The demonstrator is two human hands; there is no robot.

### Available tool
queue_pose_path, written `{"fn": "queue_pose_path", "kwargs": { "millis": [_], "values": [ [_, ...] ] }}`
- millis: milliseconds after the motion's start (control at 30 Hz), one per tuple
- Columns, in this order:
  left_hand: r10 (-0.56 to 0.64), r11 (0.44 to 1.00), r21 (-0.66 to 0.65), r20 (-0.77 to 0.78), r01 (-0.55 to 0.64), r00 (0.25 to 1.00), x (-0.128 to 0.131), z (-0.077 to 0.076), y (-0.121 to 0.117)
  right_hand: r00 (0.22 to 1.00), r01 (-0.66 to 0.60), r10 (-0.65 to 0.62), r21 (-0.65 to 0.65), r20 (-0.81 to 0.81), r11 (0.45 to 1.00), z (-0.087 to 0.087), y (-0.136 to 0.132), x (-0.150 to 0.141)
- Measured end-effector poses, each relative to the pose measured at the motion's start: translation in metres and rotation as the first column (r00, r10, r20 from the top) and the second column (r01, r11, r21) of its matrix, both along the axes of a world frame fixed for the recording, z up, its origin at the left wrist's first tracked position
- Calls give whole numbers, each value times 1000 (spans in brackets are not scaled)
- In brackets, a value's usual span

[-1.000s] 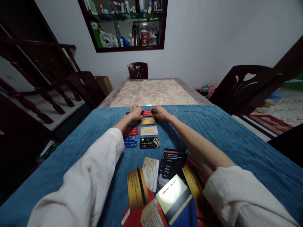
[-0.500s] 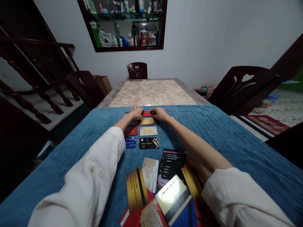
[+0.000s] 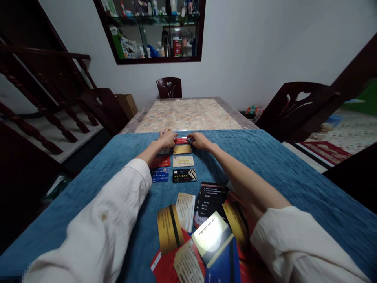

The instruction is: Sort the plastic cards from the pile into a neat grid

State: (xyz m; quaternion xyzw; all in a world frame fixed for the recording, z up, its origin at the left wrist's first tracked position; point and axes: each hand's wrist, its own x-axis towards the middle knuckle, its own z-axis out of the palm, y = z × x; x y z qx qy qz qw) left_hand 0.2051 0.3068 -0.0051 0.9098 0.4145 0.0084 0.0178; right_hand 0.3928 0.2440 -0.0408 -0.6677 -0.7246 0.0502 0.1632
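Observation:
At the far end of the card rows, a red card (image 3: 182, 140) lies on the blue cloth. My left hand (image 3: 166, 138) has its fingers closed at the card's left edge, and my right hand (image 3: 200, 141) pinches its right edge. Nearer in the same column come a gold card (image 3: 182, 149), a cream card (image 3: 183, 161) and a black VIP card (image 3: 184, 176). Beside them on the left are a dark red card (image 3: 161, 162) and a blue card (image 3: 160, 175). My left hand and forearm partly cover that left column.
Close to me lies a loose pile with a curved gold card (image 3: 166, 230), several black cards (image 3: 212, 196) and a shiny pale gold card (image 3: 210, 236). The blue cloth (image 3: 118, 157) covers the near table; a patterned tabletop (image 3: 188, 112) and a chair (image 3: 169, 87) stand beyond.
The view has shifted slightly, so the cards and table sit a little further left. Both hands remain at the red card's edges, with hardly any movement.

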Motion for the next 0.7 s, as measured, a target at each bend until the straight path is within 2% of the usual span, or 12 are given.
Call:
{"fn": "queue_pose_path", "kwargs": {
  "millis": [267,700],
  "values": [
    [-140,980,153,85,126,986,-11,-3,-31,998,42,-43,44,35,998,12,-27,7],
    [-261,956,175,140,236,955,-21,1,-107,993,8,-18,87,115,996,29,-98,13]
  ]
}}
